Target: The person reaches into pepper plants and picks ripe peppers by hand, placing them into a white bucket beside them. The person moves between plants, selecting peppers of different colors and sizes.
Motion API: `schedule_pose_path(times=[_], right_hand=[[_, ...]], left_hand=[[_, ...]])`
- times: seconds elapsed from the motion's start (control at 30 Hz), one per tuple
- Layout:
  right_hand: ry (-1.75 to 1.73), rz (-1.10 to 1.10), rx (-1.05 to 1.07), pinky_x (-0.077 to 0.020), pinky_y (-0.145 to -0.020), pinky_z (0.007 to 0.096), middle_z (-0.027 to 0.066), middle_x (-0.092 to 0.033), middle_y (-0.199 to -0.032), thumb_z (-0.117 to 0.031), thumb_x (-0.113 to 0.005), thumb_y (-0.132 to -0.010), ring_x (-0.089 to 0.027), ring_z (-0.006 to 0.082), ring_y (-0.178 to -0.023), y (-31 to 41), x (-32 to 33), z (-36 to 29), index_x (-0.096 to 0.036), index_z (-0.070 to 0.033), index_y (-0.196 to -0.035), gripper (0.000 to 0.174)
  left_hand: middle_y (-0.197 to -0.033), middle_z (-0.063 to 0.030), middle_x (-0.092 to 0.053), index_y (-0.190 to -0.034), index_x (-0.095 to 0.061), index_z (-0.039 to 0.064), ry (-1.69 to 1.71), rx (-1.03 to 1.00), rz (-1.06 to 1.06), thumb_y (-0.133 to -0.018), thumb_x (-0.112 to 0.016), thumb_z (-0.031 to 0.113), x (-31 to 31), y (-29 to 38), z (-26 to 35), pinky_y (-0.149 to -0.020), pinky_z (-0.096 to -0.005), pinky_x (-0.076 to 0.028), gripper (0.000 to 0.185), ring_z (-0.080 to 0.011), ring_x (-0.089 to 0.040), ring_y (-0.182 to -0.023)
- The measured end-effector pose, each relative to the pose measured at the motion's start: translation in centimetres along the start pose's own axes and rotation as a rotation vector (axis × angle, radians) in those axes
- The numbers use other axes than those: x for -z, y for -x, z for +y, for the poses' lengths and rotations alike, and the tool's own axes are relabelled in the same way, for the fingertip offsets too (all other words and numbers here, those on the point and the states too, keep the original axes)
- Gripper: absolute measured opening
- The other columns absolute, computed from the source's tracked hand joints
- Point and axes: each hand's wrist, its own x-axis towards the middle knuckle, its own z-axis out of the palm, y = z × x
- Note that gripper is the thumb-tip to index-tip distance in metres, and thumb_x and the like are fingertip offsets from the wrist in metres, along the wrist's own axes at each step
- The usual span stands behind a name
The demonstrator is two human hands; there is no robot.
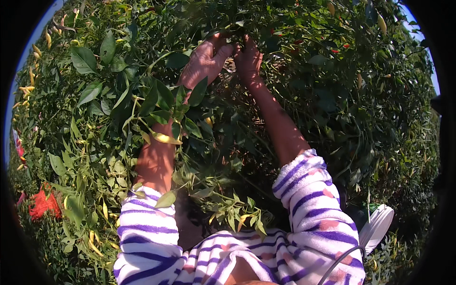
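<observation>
Both my arms reach forward into dense pepper plants. My left hand (205, 62) is at the upper middle, its fingertips hidden among green leaves, the thumb pointing towards my right hand. Close beside it, my right hand (248, 60) has bent fingers at the same stems and leaves; whether either hand holds anything cannot be seen. A pale yellow pepper (166, 138) hangs across my left forearm, below a leafy pepper branch (165, 98). Another yellow pepper (208, 122) shows between my forearms.
Yellow peppers (94, 245) hang at the lower left, and more (26, 91) at the far left. A red mesh-like thing (45, 203) lies at the left. Small red peppers (335, 51) show at the upper right. A white plastic container (376, 226) stands by my right elbow.
</observation>
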Motion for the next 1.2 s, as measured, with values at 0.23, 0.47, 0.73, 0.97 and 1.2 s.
schedule_pose_path(times=[0.23,0.47,0.73,0.97,1.2], right_hand=[[-0.213,-0.098,-0.066,-0.0514,-0.072,0.0470,0.0187,-0.063,-0.093,-0.031,-0.064,-0.083,-0.065,0.0348,-0.078,-3.4,-0.9,-0.2,-0.058,-0.003,-0.108,0.038],[0.583,-0.532,0.426,-0.0525,-0.076,0.0443,0.0133,-0.065,-0.098,-0.017,-0.062,-0.081,-0.063,0.0355,-0.088,-3.7,-1.6,2.9,-0.062,-0.011,-0.111,0.031],[-0.192,-0.672,-0.305,-0.0412,-0.098,0.0423,0.0102,-0.052,-0.128,-0.017,-0.052,-0.087,-0.051,0.0310,-0.115,-3.8,-0.4,4.8,-0.054,-0.021,-0.126,0.039],[-0.508,-0.570,-0.163,-0.0397,-0.089,0.0393,0.0085,-0.052,-0.117,-0.020,-0.053,-0.087,-0.049,0.0270,-0.103,-5.9,1.3,5.9,-0.056,-0.020,-0.120,0.033],[-0.530,-0.609,-0.111,-0.0381,-0.079,0.0362,0.0067,-0.053,-0.106,-0.022,-0.055,-0.087,-0.048,0.0230,-0.092,-8.3,2.4,7.4,-0.057,-0.018,-0.115,0.028]], left_hand=[[-0.106,-0.0182,-0.064,-0.120,-0.056,0.003,0.107,-0.139,0.080,-0.091,-0.055,0.030,0.1,0.8,1.5,-0.085,-0.0388,-0.047,0.039,-0.0313,-0.061,-0.095],[-0.106,-0.0185,-0.065,-0.116,-0.060,0.004,0.115,-0.083,-0.035,-0.090,-0.055,0.026,0.3,1.3,2.4,-0.088,-0.0394,-0.047,0.035,-0.0319,-0.062,-0.098],[-0.107,-0.0130,-0.067,-0.120,-0.058,0.000,0.021,-0.082,-0.084,-0.093,-0.053,0.025,-0.4,0.0,1.0,-0.087,-0.0326,-0.047,0.037,-0.0193,-0.061,-0.097],[-0.104,-0.0147,-0.067,-0.118,-0.060,0.001,0.103,-0.137,-0.100,-0.092,-0.054,0.025,-1.5,-0.6,1.1,-0.085,-0.0334,-0.047,0.036,-0.0227,-0.063,-0.093],[-0.103,-0.0089,-0.067,-0.120,-0.060,0.002,0.156,-0.128,-0.095,-0.094,-0.055,0.022,-3.0,-1.4,1.1,-0.085,-0.0295,-0.046,0.033,-0.0154,-0.059,-0.092]])
